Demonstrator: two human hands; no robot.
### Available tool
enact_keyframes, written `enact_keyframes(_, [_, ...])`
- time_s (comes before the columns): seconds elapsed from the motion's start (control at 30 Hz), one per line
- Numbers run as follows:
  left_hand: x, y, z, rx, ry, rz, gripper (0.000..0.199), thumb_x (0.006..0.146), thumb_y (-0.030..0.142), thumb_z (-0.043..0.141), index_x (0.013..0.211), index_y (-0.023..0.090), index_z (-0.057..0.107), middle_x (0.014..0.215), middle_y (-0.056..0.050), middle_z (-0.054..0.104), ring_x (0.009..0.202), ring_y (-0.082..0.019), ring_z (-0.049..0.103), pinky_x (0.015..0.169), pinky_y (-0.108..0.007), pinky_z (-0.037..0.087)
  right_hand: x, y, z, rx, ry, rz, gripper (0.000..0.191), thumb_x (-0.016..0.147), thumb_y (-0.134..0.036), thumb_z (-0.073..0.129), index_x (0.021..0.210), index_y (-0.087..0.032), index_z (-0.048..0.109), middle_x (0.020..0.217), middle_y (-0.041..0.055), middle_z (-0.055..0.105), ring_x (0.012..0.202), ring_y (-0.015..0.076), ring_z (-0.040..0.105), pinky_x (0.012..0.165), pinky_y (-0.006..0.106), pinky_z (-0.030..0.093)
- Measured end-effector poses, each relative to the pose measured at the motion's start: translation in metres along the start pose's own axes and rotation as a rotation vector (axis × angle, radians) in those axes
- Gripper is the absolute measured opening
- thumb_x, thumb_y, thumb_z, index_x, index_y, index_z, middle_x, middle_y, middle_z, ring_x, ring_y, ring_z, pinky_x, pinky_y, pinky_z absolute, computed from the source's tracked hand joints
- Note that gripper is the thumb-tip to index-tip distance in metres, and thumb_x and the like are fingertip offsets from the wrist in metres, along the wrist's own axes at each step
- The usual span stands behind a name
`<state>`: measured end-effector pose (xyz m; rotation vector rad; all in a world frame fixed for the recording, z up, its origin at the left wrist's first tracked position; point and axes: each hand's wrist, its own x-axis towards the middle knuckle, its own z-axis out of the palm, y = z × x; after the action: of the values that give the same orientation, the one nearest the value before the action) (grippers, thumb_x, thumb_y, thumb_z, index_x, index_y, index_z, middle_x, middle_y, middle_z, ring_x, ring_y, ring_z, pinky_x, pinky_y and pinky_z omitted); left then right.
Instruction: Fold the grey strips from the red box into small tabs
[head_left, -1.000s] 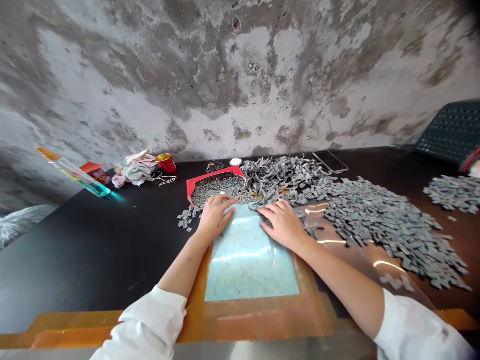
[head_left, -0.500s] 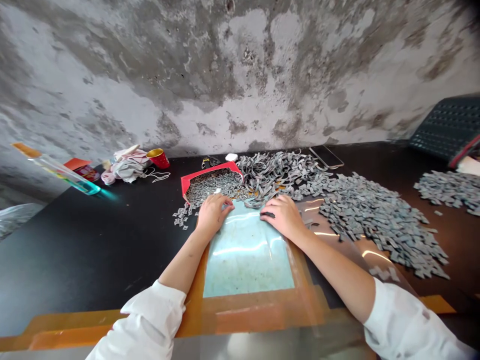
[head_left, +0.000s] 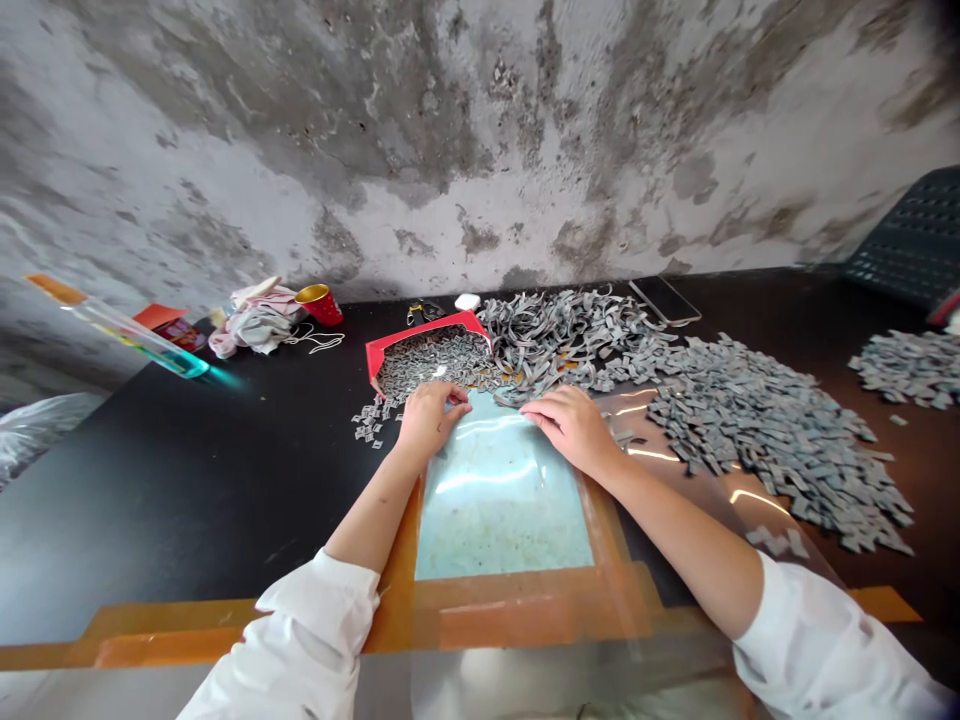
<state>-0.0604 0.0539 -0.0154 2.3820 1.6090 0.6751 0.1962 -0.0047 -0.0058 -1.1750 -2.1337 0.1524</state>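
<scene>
A pale blue sheet (head_left: 510, 520) lies under glossy clear film, with brown tape around it. My left hand (head_left: 429, 420) rests at its far left edge, thumb and fingers brought together in a pinch; whatever is between them is hidden. Opposite it, my right hand (head_left: 576, 428) is at the far right edge, fingers closed and tips pointing left over the sheet; I cannot make out what they hold. Just beyond the hands are a red-edged box (head_left: 427, 328) of small grey folded pieces (head_left: 431, 362) and a heap of loose grey strips (head_left: 566, 325).
Flat grey pieces (head_left: 780, 435) spread to the right, with another pile (head_left: 911, 368) farther out. A phone (head_left: 666, 300) lies at the back. Leftward are a red cup (head_left: 319, 304), crumpled cloth (head_left: 259, 325) and a clear tube (head_left: 135, 335). A stained wall (head_left: 480, 150) stands behind.
My right hand has moved slightly up and its fingertips have straightened toward the left; a dark bit seen at them before no longer shows. The left hand keeps its pinch. The view has shifted slightly.
</scene>
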Motion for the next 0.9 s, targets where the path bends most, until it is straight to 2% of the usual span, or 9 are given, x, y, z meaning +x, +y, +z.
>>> enact_keyframes(0.17, [-0.001, -0.002, 0.001, -0.019, -0.013, -0.018, 0.015, 0.081, 0.035, 0.065, 0.09, 0.024, 0.068, 0.087, -0.003, 0.068, 0.087, -0.023, 0.058, 0.081, -0.036, 0.04, 0.0, 0.0, 0.006, 0.083, -0.036, 0.0, 0.019, 0.091, -0.03, 0.054, 0.098, -0.024, 0.071, 0.088, 0.0034, 0.072, 0.084, 0.0193, 0.057, 0.081, 0.035, 0.042])
enact_keyframes(0.27, [-0.003, 0.001, 0.0, -0.07, 0.024, -0.002, 0.012, 0.081, 0.032, 0.065, 0.085, 0.022, 0.067, 0.086, -0.003, 0.067, 0.086, -0.022, 0.058, 0.082, -0.036, 0.041, 0.001, -0.004, 0.004, 0.213, -0.023, 0.095, 0.02, 0.089, -0.026, 0.058, 0.105, -0.025, 0.069, 0.091, 0.0036, 0.072, 0.086, 0.0189, 0.06, 0.081, 0.034, 0.045])
enact_keyframes(0.37, [-0.008, 0.015, -0.004, -0.206, 0.074, -0.006, 0.015, 0.083, 0.033, 0.063, 0.091, 0.021, 0.067, 0.084, -0.003, 0.066, 0.079, -0.019, 0.058, 0.075, -0.032, 0.044, 0.002, -0.011, -0.001, 0.419, 0.018, 0.266, 0.025, 0.086, -0.026, 0.062, 0.111, -0.025, 0.065, 0.091, 0.0021, 0.071, 0.087, 0.0173, 0.065, 0.082, 0.032, 0.047])
enact_keyframes(0.43, [-0.012, 0.03, -0.007, -0.381, 0.086, 0.003, 0.019, 0.084, 0.035, 0.062, 0.097, 0.022, 0.069, 0.086, -0.003, 0.066, 0.076, -0.016, 0.059, 0.071, -0.029, 0.047, 0.002, -0.016, -0.003, 0.583, 0.03, 0.365, 0.021, 0.084, -0.029, 0.063, 0.104, -0.024, 0.065, 0.091, 0.0015, 0.072, 0.087, 0.0171, 0.067, 0.084, 0.031, 0.048])
enact_keyframes(0.53, [-0.02, 0.051, -0.008, -0.615, 0.074, 0.013, 0.019, 0.082, 0.037, 0.065, 0.09, 0.022, 0.072, 0.093, -0.005, 0.068, 0.086, -0.018, 0.063, 0.073, -0.027, 0.051, 0.003, -0.021, -0.003, 0.831, 0.007, 0.46, 0.015, 0.081, -0.033, 0.066, 0.09, -0.021, 0.065, 0.088, 0.0021, 0.071, 0.083, 0.0169, 0.068, 0.08, 0.03, 0.051])
enact_keyframes(0.6, [-0.024, 0.06, -0.004, -0.724, 0.029, -0.047, 0.02, 0.079, 0.038, 0.068, 0.088, 0.021, 0.073, 0.094, -0.007, 0.069, 0.089, -0.019, 0.064, 0.071, -0.027, 0.053, 0.004, -0.022, -0.002, 0.945, -0.015, 0.499, 0.016, 0.079, -0.033, 0.067, 0.087, -0.02, 0.065, 0.082, 0.0016, 0.07, 0.077, 0.0157, 0.067, 0.076, 0.029, 0.052])
enact_keyframes(0.73, [-0.028, 0.062, 0.007, -0.932, -0.103, -0.255, 0.03, 0.073, 0.04, 0.074, 0.094, 0.018, 0.072, 0.077, -0.005, 0.071, 0.062, -0.015, 0.065, 0.061, -0.027, 0.055, 0.004, -0.022, 0.002, 1.041, -0.052, 0.54, 0.016, 0.077, -0.031, 0.068, 0.086, -0.019, 0.065, 0.078, 0.0006, 0.067, 0.07, 0.0128, 0.063, 0.07, 0.027, 0.051])
enact_keyframes(0.9, [-0.028, 0.06, 0.01, -1.035, -0.095, -0.252, 0.029, 0.067, 0.037, 0.079, 0.087, 0.017, 0.073, 0.073, -0.004, 0.07, 0.059, -0.014, 0.063, 0.06, -0.027, 0.054, 0.002, -0.027, 0.003, 1.036, -0.118, 0.532, 0.015, 0.075, -0.027, 0.067, 0.086, -0.018, 0.063, 0.078, 0.0007, 0.066, 0.07, 0.0123, 0.061, 0.069, 0.026, 0.049])
